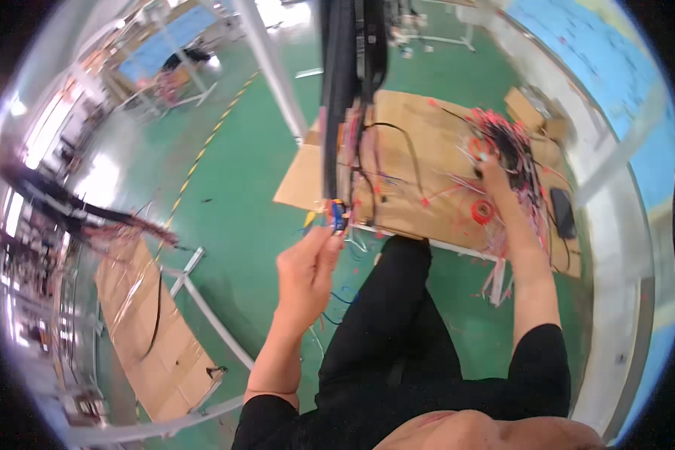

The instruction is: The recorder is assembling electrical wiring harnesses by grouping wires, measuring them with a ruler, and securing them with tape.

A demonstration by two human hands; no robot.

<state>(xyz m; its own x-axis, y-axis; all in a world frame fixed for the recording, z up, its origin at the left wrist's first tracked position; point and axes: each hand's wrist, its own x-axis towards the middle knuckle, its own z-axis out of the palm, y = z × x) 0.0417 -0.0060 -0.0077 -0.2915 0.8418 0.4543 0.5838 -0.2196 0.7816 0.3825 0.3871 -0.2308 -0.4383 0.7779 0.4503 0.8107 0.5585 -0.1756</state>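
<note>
My left hand [305,268] is closed in a pinch around the lower end of a hanging wire harness [340,216], where blue, yellow and orange pieces show. Above it the black sleeved part of the harness [339,90] runs upward. My right hand [493,174] reaches forward over the cardboard [405,202]. Its fingers are bent together beside a red ring-shaped thing [480,146], next to a heap of black and pink-red wires [514,150]; blur hides what they grip. Closer to me, a roll of red tape [481,212] lies on the cardboard.
A dark phone-like slab [562,213] lies on the cardboard's right side. An opened carton [529,112] stands beyond the wire heap. White metal posts [270,67] rise ahead. To the left, more wire bundles [127,221] hang above another cardboard-covered stand [157,337].
</note>
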